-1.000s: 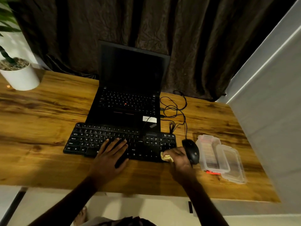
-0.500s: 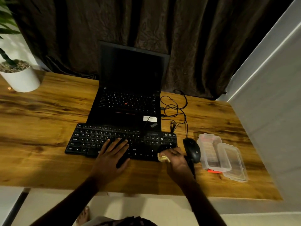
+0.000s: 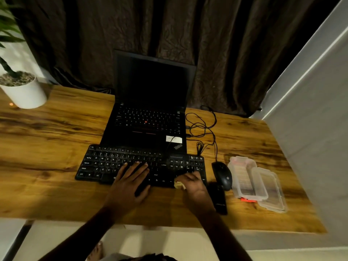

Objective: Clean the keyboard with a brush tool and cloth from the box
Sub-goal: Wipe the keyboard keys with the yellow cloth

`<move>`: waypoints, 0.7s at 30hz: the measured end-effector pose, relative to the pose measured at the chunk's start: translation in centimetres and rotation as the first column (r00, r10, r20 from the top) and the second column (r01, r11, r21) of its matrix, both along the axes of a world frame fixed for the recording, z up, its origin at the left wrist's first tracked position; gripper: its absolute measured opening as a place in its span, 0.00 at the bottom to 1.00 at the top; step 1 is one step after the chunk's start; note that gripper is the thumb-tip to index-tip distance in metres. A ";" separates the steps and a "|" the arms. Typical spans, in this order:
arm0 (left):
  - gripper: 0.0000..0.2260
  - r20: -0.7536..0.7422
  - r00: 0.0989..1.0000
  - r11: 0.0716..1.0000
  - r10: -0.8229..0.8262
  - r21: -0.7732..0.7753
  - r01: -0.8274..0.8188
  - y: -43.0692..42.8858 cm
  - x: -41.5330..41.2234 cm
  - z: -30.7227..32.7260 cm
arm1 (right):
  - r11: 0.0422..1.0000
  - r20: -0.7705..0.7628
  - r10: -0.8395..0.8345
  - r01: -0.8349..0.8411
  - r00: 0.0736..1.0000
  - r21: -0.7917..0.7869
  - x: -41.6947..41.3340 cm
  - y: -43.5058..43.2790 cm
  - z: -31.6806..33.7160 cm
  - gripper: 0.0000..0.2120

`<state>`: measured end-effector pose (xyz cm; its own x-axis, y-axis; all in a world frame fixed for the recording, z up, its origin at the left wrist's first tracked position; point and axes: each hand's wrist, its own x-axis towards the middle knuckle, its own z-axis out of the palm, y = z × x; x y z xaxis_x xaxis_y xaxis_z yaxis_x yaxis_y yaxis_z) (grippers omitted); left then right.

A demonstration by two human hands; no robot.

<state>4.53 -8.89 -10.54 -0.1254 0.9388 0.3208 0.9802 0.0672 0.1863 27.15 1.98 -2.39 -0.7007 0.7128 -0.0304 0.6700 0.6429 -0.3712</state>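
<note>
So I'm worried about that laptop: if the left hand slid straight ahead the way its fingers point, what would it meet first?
The left hand lies flat on the keyboard, fingers pointing away and slightly right. Going on, it would cross the upper key rows, then probably meet the laptop front edge; heights are unclear.

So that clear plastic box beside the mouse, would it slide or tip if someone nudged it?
The clear plastic box looks thin-walled and nearly empty, so it is probably light and would likely slide on the smooth wooden desk. It sits low and flat, so tipping seems unlikely. Its lid lies loose against it and would probably shift separately.
</note>
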 end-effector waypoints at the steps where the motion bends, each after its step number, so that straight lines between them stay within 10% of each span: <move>1: 0.26 0.000 1.000 1.000 -0.002 0.008 0.002 0.0 0.0 0.0 | 0.999 0.023 0.032 -0.032 0.999 -0.008 -0.4 -0.2 0.1 0.19; 21: 0.26 0.003 1.000 1.000 0.007 -0.010 -0.007 0.0 0.0 0.0 | 0.989 0.167 -0.138 0.146 0.976 -0.039 -0.8 2.5 1.1 0.24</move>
<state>4.58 -8.91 -10.50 -0.1325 0.9413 0.3106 0.9792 0.0757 0.1884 26.38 4.48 -1.30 -0.5752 0.7992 -0.1745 0.8073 0.5200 -0.2790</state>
